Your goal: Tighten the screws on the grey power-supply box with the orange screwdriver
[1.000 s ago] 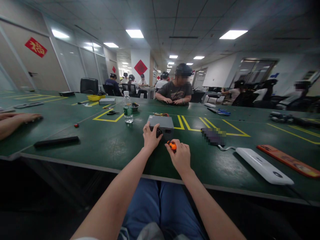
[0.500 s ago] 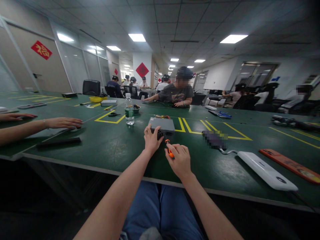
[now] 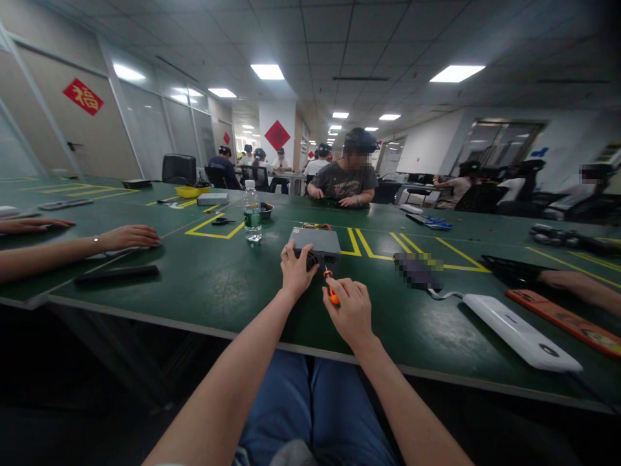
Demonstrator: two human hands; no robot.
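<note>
A grey computer power supply unit (image 3: 323, 240) lies on the green table in front of me, its fan grille and power socket facing my side. My left hand (image 3: 295, 266) grips its left front corner, fingers over the top and thumb at the front by the grille. In my right hand (image 3: 350, 307) is a screwdriver (image 3: 334, 296) with an orange handle, closed between thumb and fingers. Its shaft points at the front face, near the socket; whether the tip touches a screw is too small to tell. Coloured wires (image 3: 317, 226) show behind the unit.
A water bottle (image 3: 252, 213) stands left of the unit, near a bowl (image 3: 266, 210). A black bar (image 3: 116, 275) lies farther left, by a co-worker's hand (image 3: 133, 236). To the right are a white power strip (image 3: 521, 331), an orange case (image 3: 565, 320) and another person's hand (image 3: 577, 285).
At the right, another person's hand and a dark flat object have come into view. The person opposite has drawn in an outstretched arm. My hands and the unit stay nearly in place.
</note>
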